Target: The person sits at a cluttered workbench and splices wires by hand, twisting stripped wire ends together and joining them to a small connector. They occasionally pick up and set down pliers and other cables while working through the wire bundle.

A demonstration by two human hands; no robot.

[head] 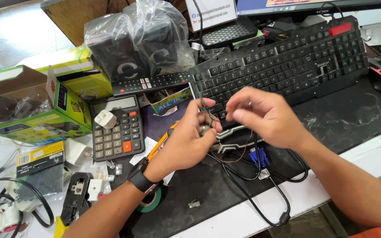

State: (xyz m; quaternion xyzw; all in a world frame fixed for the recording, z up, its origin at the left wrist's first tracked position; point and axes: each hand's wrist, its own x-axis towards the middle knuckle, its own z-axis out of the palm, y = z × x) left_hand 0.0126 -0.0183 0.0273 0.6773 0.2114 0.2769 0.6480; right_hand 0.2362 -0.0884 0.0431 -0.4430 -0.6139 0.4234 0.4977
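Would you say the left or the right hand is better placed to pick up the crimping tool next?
Probably the left hand: the crimping tool lies beside that forearm, while the right hand pinches the thin wires over the keyboard, farther away.

Both forearms reached in from the lower edge and met near the middle of the view. The left hand [189, 142] was raised with its back toward the camera, wrist bent slightly and wearing a dark band, its fingers curled and thumb pressed against the forefinger in a tight pinch. The right hand [265, 117] came in from the lower right, forearm bare, knuckles up, its fingers bunched and pointed left toward the other hand. The fingertips of the two hands sat just beside each other.
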